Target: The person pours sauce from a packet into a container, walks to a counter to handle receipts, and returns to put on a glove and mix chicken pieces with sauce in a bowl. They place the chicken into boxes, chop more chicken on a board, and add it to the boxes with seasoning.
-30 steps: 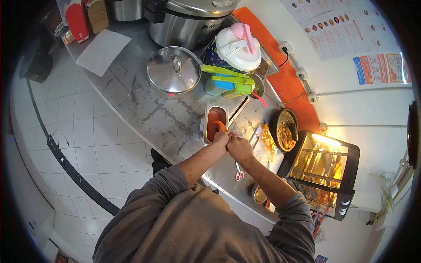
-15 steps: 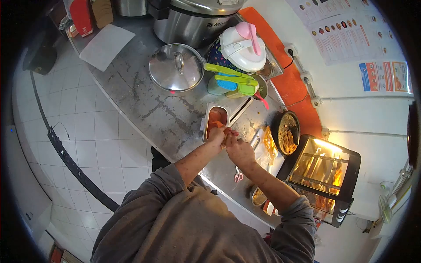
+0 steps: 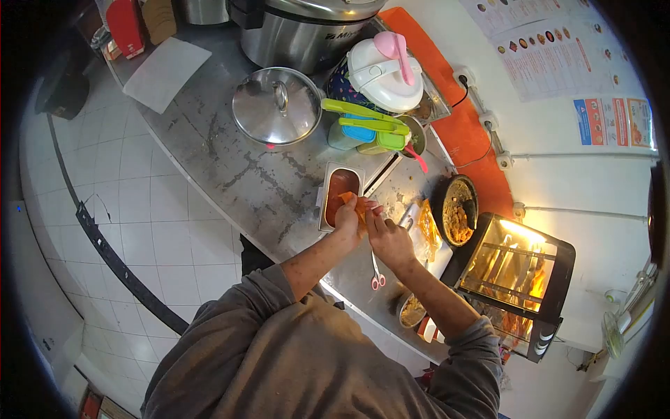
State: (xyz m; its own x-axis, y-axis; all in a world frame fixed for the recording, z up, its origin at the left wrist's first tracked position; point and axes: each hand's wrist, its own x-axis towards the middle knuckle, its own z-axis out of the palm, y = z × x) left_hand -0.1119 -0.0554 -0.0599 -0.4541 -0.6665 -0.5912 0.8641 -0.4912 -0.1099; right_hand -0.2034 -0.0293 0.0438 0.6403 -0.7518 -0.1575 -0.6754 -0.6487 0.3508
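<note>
My left hand [image 3: 347, 222] is closed on an orange piece [image 3: 361, 207], soft like a bag or wrapper, beside the right edge of a steel tray [image 3: 322, 209] of red-brown sauce. Close against it, my right hand [image 3: 386, 238] has its fingers pinched together near a small reddish thing at the piece's right side. What those fingers grip is too small to tell. Scissors with pink handles [image 3: 377, 281] lie on the counter below the hands. Right of my right hand is an orange-yellow plastic packet [image 3: 428, 227].
A steel lid [image 3: 277, 106], a large cooker [image 3: 300, 42] and green-handled containers [image 3: 370, 129] stand beyond the tray. At right are a black pan of food [image 3: 457, 216] and a lit glass warmer [image 3: 513, 265]. A small bowl [image 3: 412, 312] sits near the counter's front edge.
My hands have drawn slightly apart, my right hand moving a little right. More of the orange piece and of the sauce tray shows now.
</note>
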